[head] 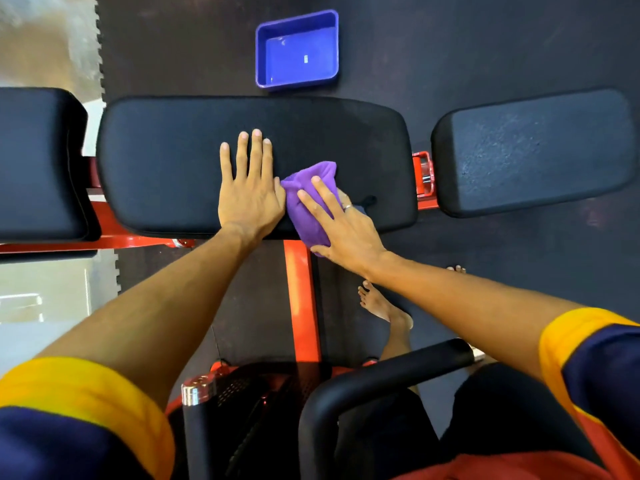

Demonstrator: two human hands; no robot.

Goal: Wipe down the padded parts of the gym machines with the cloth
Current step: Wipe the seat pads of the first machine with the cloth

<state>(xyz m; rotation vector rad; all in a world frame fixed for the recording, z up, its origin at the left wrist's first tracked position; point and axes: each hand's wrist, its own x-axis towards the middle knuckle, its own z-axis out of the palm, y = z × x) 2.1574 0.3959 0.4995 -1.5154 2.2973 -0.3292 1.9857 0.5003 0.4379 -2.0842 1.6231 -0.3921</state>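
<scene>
A wide black padded bench section (166,161) lies across the middle of the view on a red frame. My left hand (249,188) rests flat on it with straight fingers. Right beside it, my right hand (341,230) presses a bunched purple cloth (311,188) onto the pad near its front edge, fingers stretched over the cloth. Two more black pads flank it: one at the left (38,161) and one at the right (533,150).
A blue plastic tub (298,50) holding water stands on the dark rubber floor behind the bench. A red frame beam (301,299) runs toward me. Black machine handles (381,379) and a chrome-capped bar (197,393) sit close below. A bare foot (381,303) stands right of the beam.
</scene>
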